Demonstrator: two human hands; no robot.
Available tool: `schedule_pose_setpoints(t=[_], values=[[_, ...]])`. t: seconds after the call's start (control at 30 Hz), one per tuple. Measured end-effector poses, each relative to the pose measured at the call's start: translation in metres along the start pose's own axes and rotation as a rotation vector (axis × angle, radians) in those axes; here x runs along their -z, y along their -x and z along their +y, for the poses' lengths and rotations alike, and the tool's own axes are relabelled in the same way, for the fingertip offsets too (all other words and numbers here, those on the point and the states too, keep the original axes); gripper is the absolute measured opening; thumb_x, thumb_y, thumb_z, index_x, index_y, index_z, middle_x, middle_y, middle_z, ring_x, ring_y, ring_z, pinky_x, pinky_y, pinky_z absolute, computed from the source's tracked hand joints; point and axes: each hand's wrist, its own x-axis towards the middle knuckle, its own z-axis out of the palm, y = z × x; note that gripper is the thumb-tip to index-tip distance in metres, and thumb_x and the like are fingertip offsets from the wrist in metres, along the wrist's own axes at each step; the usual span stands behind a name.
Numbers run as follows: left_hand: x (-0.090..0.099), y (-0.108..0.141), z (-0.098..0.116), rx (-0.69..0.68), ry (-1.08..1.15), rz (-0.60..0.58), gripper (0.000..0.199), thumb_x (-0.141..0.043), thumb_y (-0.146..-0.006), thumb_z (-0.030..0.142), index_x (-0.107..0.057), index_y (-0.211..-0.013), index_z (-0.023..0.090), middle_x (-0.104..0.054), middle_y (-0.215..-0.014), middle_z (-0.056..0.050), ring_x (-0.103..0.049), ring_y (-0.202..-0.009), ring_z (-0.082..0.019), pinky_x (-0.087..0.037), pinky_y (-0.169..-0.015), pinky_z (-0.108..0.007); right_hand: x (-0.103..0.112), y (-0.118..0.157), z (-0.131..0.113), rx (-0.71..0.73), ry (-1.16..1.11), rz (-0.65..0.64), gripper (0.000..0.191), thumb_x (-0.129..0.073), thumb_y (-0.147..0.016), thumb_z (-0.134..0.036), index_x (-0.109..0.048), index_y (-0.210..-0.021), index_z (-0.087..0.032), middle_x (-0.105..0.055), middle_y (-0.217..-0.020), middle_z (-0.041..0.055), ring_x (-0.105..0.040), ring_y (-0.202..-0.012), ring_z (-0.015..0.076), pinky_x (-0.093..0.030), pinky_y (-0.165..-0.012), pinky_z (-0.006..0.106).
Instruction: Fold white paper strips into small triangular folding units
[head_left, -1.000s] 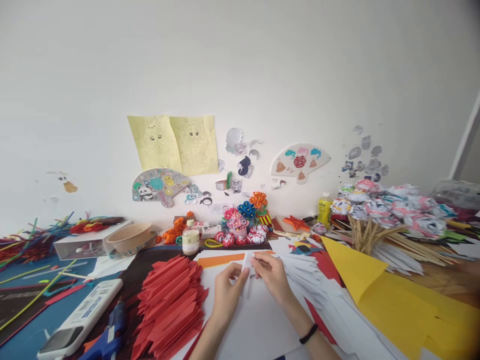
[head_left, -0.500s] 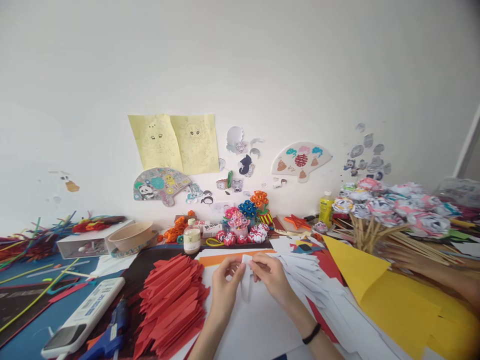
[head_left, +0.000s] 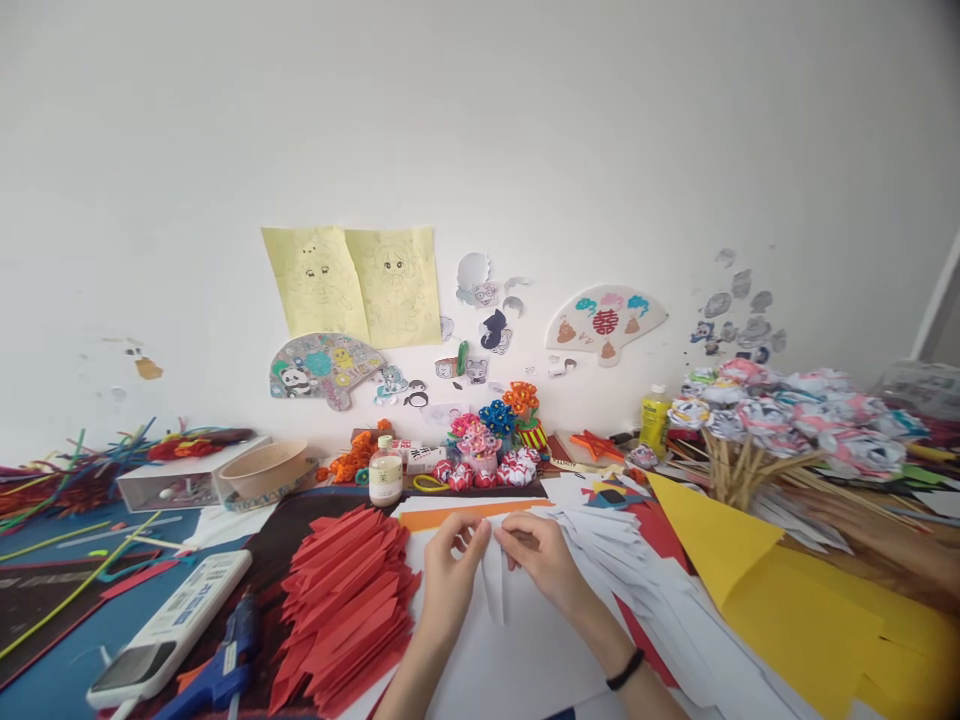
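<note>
Head view: the left hand [head_left: 454,562] pinches the upper end of a narrow white paper strip [head_left: 494,592] between thumb and finger. The right hand [head_left: 546,556], a black band [head_left: 625,670] on its wrist, has thumb and fingers drawn together at the strip's upper end; whether it grips the paper or only touches it cannot be told. The strip's lower part, creased lengthwise, shows between the hands, in front of a large white sheet [head_left: 517,665].

A pile of folded red paper [head_left: 345,615] lies just beside the left forearm; a blue glue gun [head_left: 229,660] and a white power strip [head_left: 180,620] lie farther left. Loose white strips [head_left: 626,560] fan out right of the right hand, with yellow paper [head_left: 802,610] beyond them. At far right, another person's hand [head_left: 862,528] is blurred.
</note>
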Motion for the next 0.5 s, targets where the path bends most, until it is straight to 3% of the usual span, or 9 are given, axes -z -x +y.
schedule_pose_setpoints(t=[0.23,0.4,0.5], values=[[0.002,0.001,0.007,-0.033,-0.025,0.022,0.028,-0.054,-0.085,0.040,-0.060,-0.070,0.016,-0.061,-0.067,-0.001,-0.050,-0.065,-0.014,-0.037,-0.061,-0.024,-0.001,0.000,0.007,-0.024,0.020,0.063,0.027,-0.062,-0.080,-0.041,-0.066,-0.073,-0.015,-0.059,-0.073,0.0028,-0.053,-0.054,0.0117,-0.045,-0.048,0.023],[0.001,0.000,0.005,0.012,0.003,0.005,0.034,-0.050,-0.087,0.043,-0.058,-0.068,0.015,-0.058,-0.064,0.000,-0.049,-0.062,-0.014,-0.036,-0.056,-0.023,0.001,0.001,0.002,-0.019,-0.047,0.063,0.025,-0.064,-0.078,-0.038,-0.065,-0.069,-0.015,-0.056,-0.067,0.0012,-0.052,-0.053,0.0120,-0.044,-0.049,0.024],[0.002,0.001,0.006,-0.028,-0.026,0.006,0.033,-0.048,-0.088,0.042,-0.056,-0.068,0.016,-0.057,-0.064,0.000,-0.049,-0.062,-0.014,-0.037,-0.058,-0.023,0.000,0.002,-0.004,-0.042,-0.081,0.032,0.024,-0.066,-0.076,-0.036,-0.065,-0.066,-0.015,-0.054,-0.066,0.0006,-0.051,-0.053,0.0116,-0.043,-0.049,0.023]])
